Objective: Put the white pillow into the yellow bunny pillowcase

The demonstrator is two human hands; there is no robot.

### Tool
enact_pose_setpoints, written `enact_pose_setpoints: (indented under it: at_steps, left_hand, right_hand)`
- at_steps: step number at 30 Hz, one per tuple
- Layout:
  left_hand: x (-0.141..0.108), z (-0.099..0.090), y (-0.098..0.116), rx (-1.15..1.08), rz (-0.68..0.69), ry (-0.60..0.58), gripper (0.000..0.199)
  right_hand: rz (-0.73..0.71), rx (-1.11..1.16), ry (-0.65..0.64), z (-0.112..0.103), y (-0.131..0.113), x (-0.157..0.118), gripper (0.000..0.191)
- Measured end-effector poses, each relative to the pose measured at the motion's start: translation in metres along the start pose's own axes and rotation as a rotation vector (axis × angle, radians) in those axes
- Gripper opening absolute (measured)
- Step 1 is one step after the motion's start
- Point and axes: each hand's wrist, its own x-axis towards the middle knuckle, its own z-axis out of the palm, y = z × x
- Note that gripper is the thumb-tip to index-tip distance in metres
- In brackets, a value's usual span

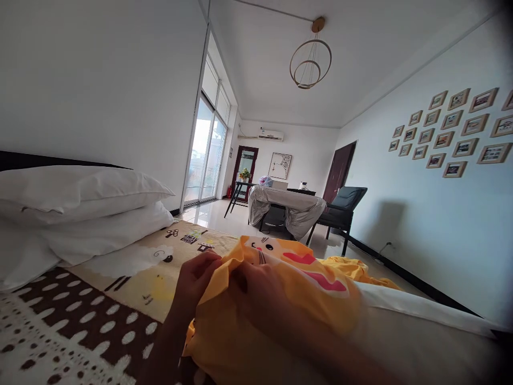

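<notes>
Yellow cloth (300, 280): one, two hands (196, 274) (259, 286) gripping edge; one ceiling lamp (318, 24).

A ring lamp (303, 86) hangs from the ceiling (264, 64) as a black chair (348, 202) stands beside a draped table (288, 199), facing glass doors (206, 155); frames (443, 140) dot the wall (368, 160) at right.

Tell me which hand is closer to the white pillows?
Left. The left hand pinches the yellow cloth, with the white pillows off to its left; the right hand is at the cloth too, but farther from them.
</notes>
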Motion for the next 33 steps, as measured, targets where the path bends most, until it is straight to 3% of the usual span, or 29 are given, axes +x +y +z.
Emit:
enact_pose_setpoints:
  at_steps: [4, 7, 10, 13, 17, 18, 22, 24, 28, 33]
  left_hand:
    - [0.0, -0.005, -0.001, 0.005, 0.001, 0.104, 0.027]
    - [0.001, -0.005, -0.002, 0.043, -0.013, 0.223, 0.028]
    - [0.001, 0.006, -0.003, 0.149, 0.098, 0.275, 0.021]
    - [0.0, 0.021, -0.006, 0.257, 0.193, 0.223, 0.013]
    - [-0.004, 0.025, -0.009, 0.3, 0.16, 0.444, 0.016]
    - [-0.005, 0.021, -0.008, 0.312, 0.164, 0.41, 0.015]
    - [-0.007, 0.002, 0.007, 0.274, 0.173, -0.068, 0.019]
    - [-0.007, -0.004, 0.015, 0.257, 0.146, -0.194, 0.02]
    - [-0.004, -0.008, 0.016, 0.262, 0.075, -0.255, 0.021]
    - [-0.002, -0.011, -0.003, 0.191, -0.028, -0.199, 0.02]
  right_hand:
    - [-0.114, 0.073, 0.031, 0.001, 0.0, -0.005, 0.016]
    - [-0.281, 0.11, -0.006, -0.001, 0.0, -0.004, 0.016]
    - [-0.421, 0.138, -0.053, -0.002, 0.001, -0.002, 0.016]
    - [-0.461, 0.133, -0.073, -0.002, 0.004, -0.001, 0.021]
    - [-0.394, 0.132, -0.041, -0.002, 0.007, 0.0, 0.022]
    - [-0.358, 0.141, -0.024, -0.002, 0.008, 0.001, 0.021]
    - [-0.285, 0.195, -0.002, -0.002, 0.009, 0.005, 0.015]
    - [-0.281, 0.198, -0.032, -0.004, 0.009, 0.007, 0.014]
    - [-0.321, 0.153, -0.098, -0.01, 0.01, 0.007, 0.011]
    - [-0.476, 0.073, -0.127, -0.028, 0.007, 0.013, 0.006]
